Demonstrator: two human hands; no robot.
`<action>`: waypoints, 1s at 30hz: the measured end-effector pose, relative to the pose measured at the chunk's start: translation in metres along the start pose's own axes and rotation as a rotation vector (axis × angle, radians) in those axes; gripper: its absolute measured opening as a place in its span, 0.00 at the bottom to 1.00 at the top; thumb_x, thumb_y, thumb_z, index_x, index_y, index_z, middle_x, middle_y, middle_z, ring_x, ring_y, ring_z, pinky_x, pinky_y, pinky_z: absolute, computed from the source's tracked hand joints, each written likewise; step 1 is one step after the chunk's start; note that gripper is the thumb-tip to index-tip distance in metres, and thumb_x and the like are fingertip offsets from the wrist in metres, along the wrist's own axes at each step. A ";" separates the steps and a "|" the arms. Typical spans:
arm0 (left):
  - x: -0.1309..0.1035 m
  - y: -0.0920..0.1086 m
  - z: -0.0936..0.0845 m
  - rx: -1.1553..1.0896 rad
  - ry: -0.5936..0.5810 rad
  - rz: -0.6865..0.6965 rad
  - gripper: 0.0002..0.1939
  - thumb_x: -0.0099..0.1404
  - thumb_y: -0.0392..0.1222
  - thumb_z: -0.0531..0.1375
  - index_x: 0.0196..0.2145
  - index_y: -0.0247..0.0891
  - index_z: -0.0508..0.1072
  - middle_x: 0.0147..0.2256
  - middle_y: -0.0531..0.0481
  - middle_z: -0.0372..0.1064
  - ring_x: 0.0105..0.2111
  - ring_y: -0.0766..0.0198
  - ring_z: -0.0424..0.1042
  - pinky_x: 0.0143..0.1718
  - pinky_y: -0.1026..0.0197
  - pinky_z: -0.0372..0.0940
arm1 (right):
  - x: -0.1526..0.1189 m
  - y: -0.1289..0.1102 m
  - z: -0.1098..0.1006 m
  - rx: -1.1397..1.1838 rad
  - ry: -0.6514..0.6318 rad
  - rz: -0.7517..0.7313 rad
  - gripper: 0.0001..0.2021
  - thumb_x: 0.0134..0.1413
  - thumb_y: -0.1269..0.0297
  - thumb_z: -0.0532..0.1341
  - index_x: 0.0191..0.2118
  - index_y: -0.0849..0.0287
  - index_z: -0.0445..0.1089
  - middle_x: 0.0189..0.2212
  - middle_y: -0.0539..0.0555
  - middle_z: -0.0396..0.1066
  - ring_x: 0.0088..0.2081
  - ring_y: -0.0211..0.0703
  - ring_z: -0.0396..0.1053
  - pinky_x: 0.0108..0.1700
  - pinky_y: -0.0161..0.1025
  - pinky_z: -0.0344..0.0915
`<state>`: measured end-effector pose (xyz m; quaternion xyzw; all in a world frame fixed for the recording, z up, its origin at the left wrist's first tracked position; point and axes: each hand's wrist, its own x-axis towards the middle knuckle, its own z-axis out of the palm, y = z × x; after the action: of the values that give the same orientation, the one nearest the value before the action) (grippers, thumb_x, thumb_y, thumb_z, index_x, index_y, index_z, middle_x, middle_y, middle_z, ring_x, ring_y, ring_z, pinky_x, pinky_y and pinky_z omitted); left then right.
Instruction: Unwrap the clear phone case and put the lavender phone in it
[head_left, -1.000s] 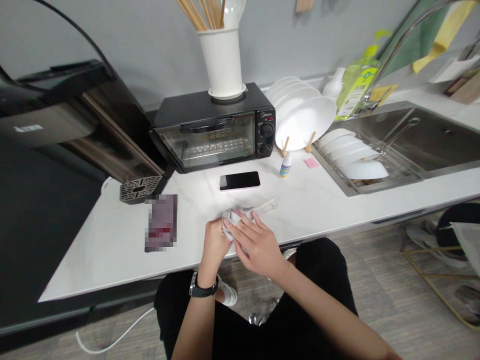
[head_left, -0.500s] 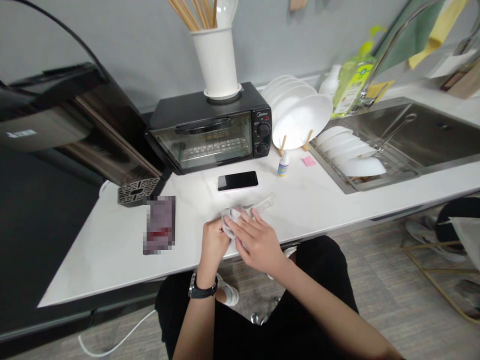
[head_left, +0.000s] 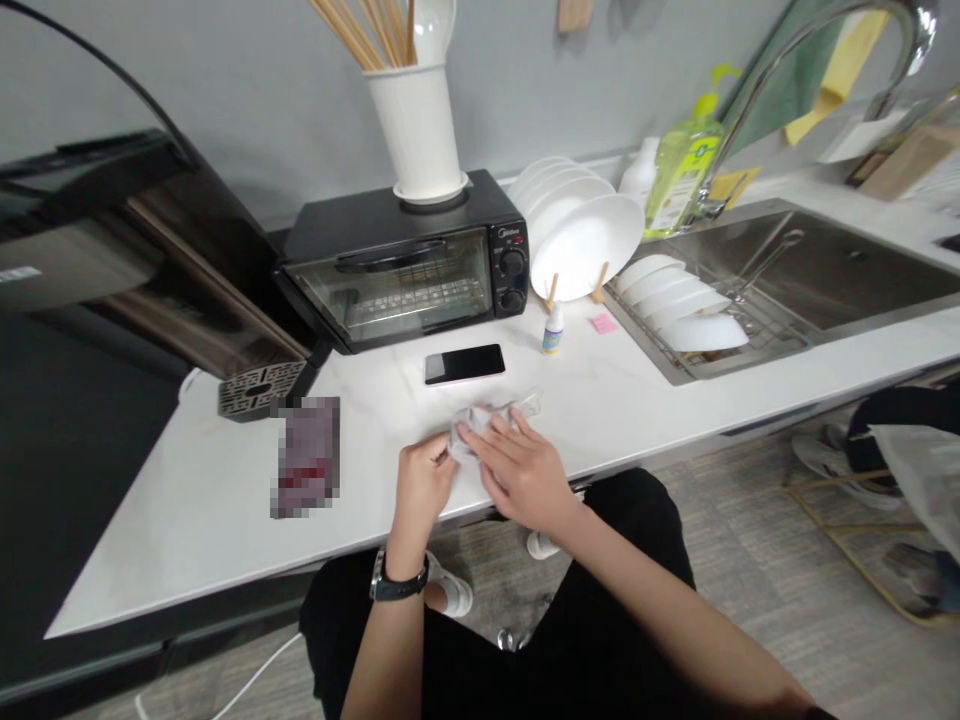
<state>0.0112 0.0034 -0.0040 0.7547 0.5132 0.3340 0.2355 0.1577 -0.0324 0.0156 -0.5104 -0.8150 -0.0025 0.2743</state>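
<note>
— Two big things first?
— Yes: a white desk (head_left: pixel 637 400) runs across the view, with a steel sink (head_left: pixel 847 270) set into its right end. A black toaster oven (head_left: pixel 405 265) stands at the back, and a white holder of chopsticks (head_left: pixel 414 130) sits on top of it.

— And next to that?
— White plates (head_left: pixel 581 235) stand in a rack just right of the oven. A dark phone (head_left: pixel 463 364) lies flat in front of the oven, and a small dropper bottle (head_left: pixel 553 330) stands near the plates.

— The hands?
— Both meet at the desk's front edge. The left hand (head_left: pixel 421 490) has its fingers curled on a crumpled white cloth (head_left: pixel 480 425). The right hand (head_left: pixel 525 475) lies over the cloth with fingers extended, pressing it down.

— Where is the cloth?
— On the desk, just in front of the phone, partly under the right hand.
</note>
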 end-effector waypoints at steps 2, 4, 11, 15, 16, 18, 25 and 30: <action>0.000 0.005 0.002 -0.032 -0.004 0.010 0.11 0.52 0.37 0.48 0.32 0.37 0.67 0.30 0.52 0.67 0.29 0.67 0.64 0.30 0.67 0.59 | -0.002 0.017 -0.005 -0.036 0.041 0.110 0.21 0.46 0.72 0.44 0.50 0.60 0.46 0.44 0.51 0.56 0.51 0.40 0.42 0.53 0.46 0.39; 0.000 0.007 0.003 -0.052 0.000 0.016 0.12 0.52 0.37 0.48 0.35 0.39 0.65 0.34 0.52 0.66 0.32 0.67 0.64 0.34 0.66 0.59 | -0.002 0.023 -0.006 -0.059 0.075 0.190 0.22 0.45 0.73 0.44 0.50 0.62 0.45 0.44 0.53 0.57 0.51 0.42 0.43 0.52 0.48 0.40; -0.001 -0.004 0.000 -0.003 0.012 0.010 0.10 0.51 0.35 0.48 0.19 0.33 0.67 0.16 0.53 0.63 0.18 0.69 0.61 0.22 0.67 0.58 | 0.002 -0.014 0.005 0.004 -0.023 -0.043 0.21 0.45 0.70 0.45 0.49 0.58 0.48 0.45 0.48 0.55 0.52 0.37 0.40 0.53 0.41 0.40; 0.001 0.005 0.001 -0.044 -0.001 0.030 0.11 0.52 0.37 0.48 0.31 0.38 0.67 0.30 0.52 0.67 0.29 0.66 0.65 0.30 0.66 0.60 | -0.003 0.015 -0.004 -0.062 0.037 0.121 0.22 0.45 0.72 0.44 0.50 0.61 0.45 0.45 0.51 0.56 0.51 0.41 0.42 0.53 0.47 0.39; 0.001 0.007 0.001 -0.054 -0.003 0.032 0.11 0.53 0.38 0.48 0.33 0.39 0.66 0.33 0.52 0.67 0.31 0.65 0.65 0.32 0.65 0.60 | -0.003 0.019 -0.005 -0.073 0.055 0.161 0.22 0.45 0.72 0.44 0.50 0.63 0.45 0.45 0.53 0.56 0.51 0.43 0.42 0.53 0.48 0.39; 0.001 0.007 0.000 -0.057 -0.001 0.028 0.11 0.53 0.38 0.48 0.33 0.39 0.66 0.32 0.52 0.67 0.30 0.66 0.65 0.31 0.65 0.60 | -0.002 0.014 -0.003 -0.072 0.062 0.171 0.22 0.45 0.71 0.45 0.50 0.63 0.45 0.45 0.53 0.56 0.51 0.44 0.42 0.52 0.49 0.40; -0.002 -0.002 -0.003 -0.015 0.017 -0.010 0.09 0.51 0.36 0.49 0.20 0.36 0.67 0.20 0.51 0.66 0.20 0.67 0.63 0.23 0.65 0.58 | 0.002 -0.017 0.008 0.000 -0.014 0.015 0.22 0.45 0.70 0.45 0.50 0.55 0.45 0.46 0.48 0.54 0.51 0.39 0.41 0.53 0.45 0.41; 0.000 0.005 0.000 -0.080 0.012 0.003 0.11 0.53 0.37 0.48 0.33 0.41 0.66 0.34 0.53 0.66 0.32 0.66 0.64 0.32 0.65 0.60 | 0.000 0.017 0.002 -0.084 0.123 0.236 0.21 0.46 0.71 0.45 0.50 0.59 0.46 0.45 0.51 0.56 0.51 0.44 0.42 0.52 0.50 0.41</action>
<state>0.0143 0.0015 -0.0002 0.7434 0.4996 0.3593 0.2620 0.1710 -0.0236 0.0086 -0.6126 -0.7301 -0.0357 0.3007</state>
